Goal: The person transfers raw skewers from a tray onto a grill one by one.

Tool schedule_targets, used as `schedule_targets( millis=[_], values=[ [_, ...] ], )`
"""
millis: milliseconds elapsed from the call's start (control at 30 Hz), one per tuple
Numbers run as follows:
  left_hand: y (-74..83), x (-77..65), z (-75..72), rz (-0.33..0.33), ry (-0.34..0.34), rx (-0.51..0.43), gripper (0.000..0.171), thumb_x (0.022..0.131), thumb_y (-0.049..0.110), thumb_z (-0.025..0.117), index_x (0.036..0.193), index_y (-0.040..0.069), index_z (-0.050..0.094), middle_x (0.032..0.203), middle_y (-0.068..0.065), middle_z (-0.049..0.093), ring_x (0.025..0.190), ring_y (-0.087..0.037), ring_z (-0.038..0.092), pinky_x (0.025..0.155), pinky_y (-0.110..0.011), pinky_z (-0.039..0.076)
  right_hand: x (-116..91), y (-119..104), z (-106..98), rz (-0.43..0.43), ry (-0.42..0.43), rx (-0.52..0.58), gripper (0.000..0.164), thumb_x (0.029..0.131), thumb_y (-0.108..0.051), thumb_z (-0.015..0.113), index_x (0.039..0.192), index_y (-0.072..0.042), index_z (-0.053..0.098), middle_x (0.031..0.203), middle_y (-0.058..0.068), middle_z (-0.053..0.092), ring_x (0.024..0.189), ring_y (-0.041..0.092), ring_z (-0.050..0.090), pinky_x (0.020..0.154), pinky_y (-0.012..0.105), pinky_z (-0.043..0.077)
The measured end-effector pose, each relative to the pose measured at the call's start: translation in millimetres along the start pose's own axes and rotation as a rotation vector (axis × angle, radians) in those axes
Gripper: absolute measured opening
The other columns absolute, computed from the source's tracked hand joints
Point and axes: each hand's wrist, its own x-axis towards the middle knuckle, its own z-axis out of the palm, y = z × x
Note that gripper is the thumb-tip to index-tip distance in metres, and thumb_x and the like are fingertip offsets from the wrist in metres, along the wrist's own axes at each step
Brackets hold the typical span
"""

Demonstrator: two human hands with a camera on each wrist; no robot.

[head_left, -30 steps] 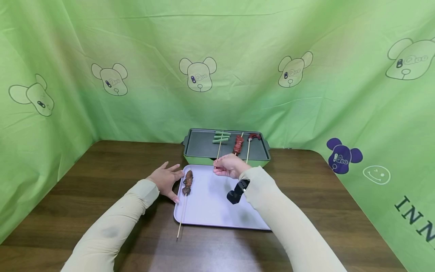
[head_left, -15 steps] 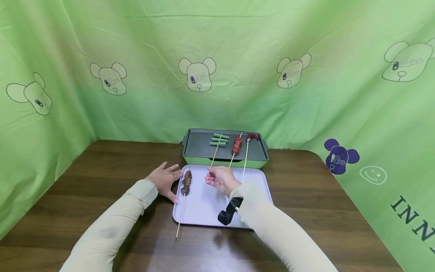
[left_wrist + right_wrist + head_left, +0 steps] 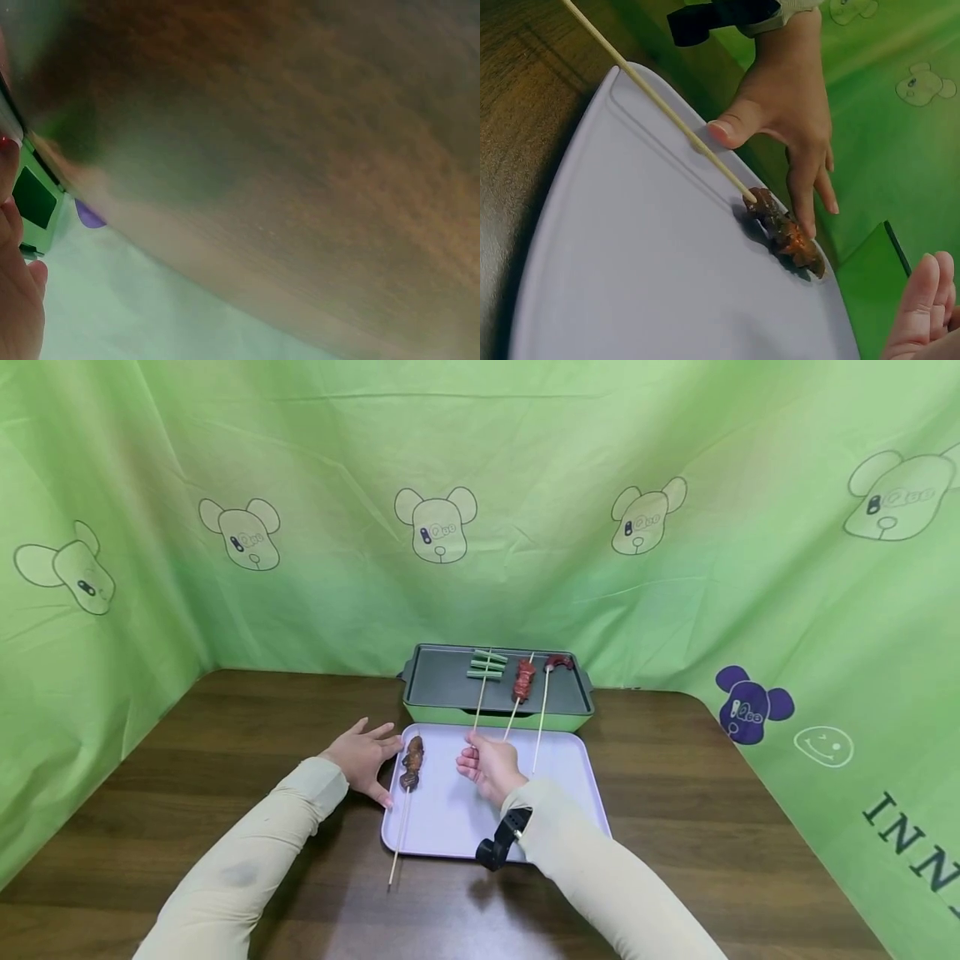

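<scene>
In the head view my right hand (image 3: 489, 768) pinches the lower end of a wooden skewer with several green vegetable sticks (image 3: 486, 665). Those green pieces lie over the dark grill plate (image 3: 442, 681). My left hand (image 3: 362, 762), fingers spread, touches the left rim of the pale lilac tray (image 3: 450, 827). Beside it on the tray lies a browned meat skewer (image 3: 412, 764); its stick juts past the front rim. The right wrist view shows that meat skewer (image 3: 784, 232) close to the left hand's (image 3: 791, 127) fingertips.
On the grill plate, to the right, rest a red meat skewer (image 3: 524, 680) and a skewer with a curled dark red piece (image 3: 558, 662), sticks reaching toward the tray. The green grill base (image 3: 435, 716) stands behind the tray on a wooden table (image 3: 300, 710). A green curtain (image 3: 337, 593) hangs behind.
My right hand has come down and a little left over the tray, still pinching the green vegetable skewer, which shifted nearer and then slightly back. The left hand stays put.
</scene>
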Motion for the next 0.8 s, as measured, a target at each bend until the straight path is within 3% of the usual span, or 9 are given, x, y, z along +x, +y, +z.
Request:
schedule_targets(
  millis=[200, 400, 500, 667, 800],
  values=[
    [0.0, -0.4, 0.2, -0.002, -0.006, 0.003, 0.105, 0.065, 0.071, 0.068, 0.141, 0.002, 0.046, 0.144, -0.011, 0.047, 0.14, -0.032, 0.028, 0.11, -0.059, 0.019, -1, 9, -4, 0.011, -0.015, 0.035, 0.04, 0.103, -0.021, 0.044, 0.119, 0.014, 0.05, 0.062, 0.003, 0.051, 0.05, 0.009, 0.054, 0.05, 0.02, 0.051],
    [0.6, -1.6, -1.7, -0.003, 0.004, -0.002, 0.106, 0.064, 0.071, 0.069, 0.141, 0.001, 0.046, 0.144, -0.011, 0.047, 0.14, -0.032, 0.028, 0.11, -0.058, 0.02, -28, 29, -14, 0.156, -0.224, -0.069, 0.061, 0.104, -0.04, 0.033, 0.128, 0.015, 0.045, 0.072, 0.006, 0.057, 0.055, 0.008, 0.057, 0.056, 0.019, 0.053],
    [0.1, -2.2, -2.0, -0.001, 0.013, -0.002, 0.105, 0.063, 0.07, 0.069, 0.14, 0.001, 0.047, 0.143, -0.011, 0.048, 0.14, -0.032, 0.03, 0.109, -0.058, 0.02, -49, 38, -16, 0.233, -0.377, -0.154, 0.053, 0.103, -0.033, 0.038, 0.123, 0.015, 0.048, 0.071, 0.005, 0.058, 0.054, 0.007, 0.058, 0.055, 0.017, 0.052],
    [-1.1, -1.0, 0.3, 0.003, 0.023, -0.014, 0.105, 0.063, 0.071, 0.07, 0.14, 0.002, 0.047, 0.143, -0.01, 0.048, 0.14, -0.032, 0.03, 0.11, -0.058, 0.02, -79, 45, -14, 0.402, -0.635, -0.271, 0.022, 0.097, -0.012, 0.045, 0.101, 0.003, 0.06, 0.061, -0.001, 0.061, 0.049, 0.003, 0.059, 0.05, 0.014, 0.05],
    [-2.7, -0.4, 3.2, -0.004, 0.017, -0.017, 0.106, 0.064, 0.072, 0.069, 0.141, 0.003, 0.047, 0.144, -0.009, 0.047, 0.14, -0.031, 0.028, 0.11, -0.058, 0.02, -96, 54, -13, 0.489, -0.717, -0.346, 0.017, 0.093, -0.009, 0.047, 0.092, -0.004, 0.063, 0.059, 0.001, 0.063, 0.05, 0.004, 0.062, 0.052, 0.015, 0.051]
  ],
)
